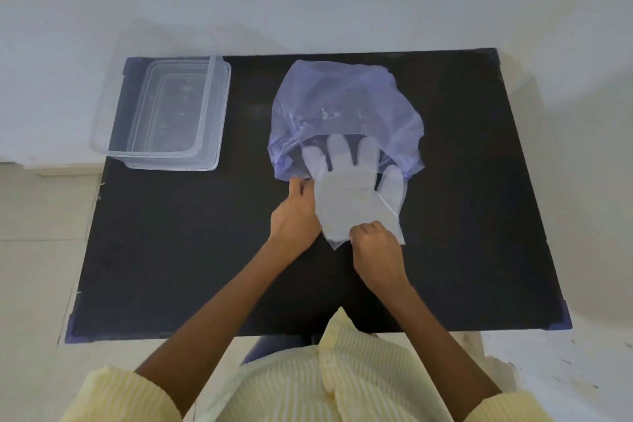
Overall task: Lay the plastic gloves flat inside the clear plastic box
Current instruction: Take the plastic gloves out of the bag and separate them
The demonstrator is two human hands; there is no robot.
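A translucent plastic glove [352, 192] lies on the black table, its fingers pointing away from me into the mouth of a purple plastic bag [342, 103]. My left hand [296, 216] pinches the bag's near-left edge beside the glove. My right hand [375, 247] pinches the glove's cuff at its near end. The clear plastic box [164, 113] stands open at the table's far left corner, well apart from both hands; I see nothing inside it.
The black table [205, 250] has purple tape at its corners and ends near my body. The box overhangs the far left edge slightly. A white wall rises behind the table, and pale floor shows on both sides.
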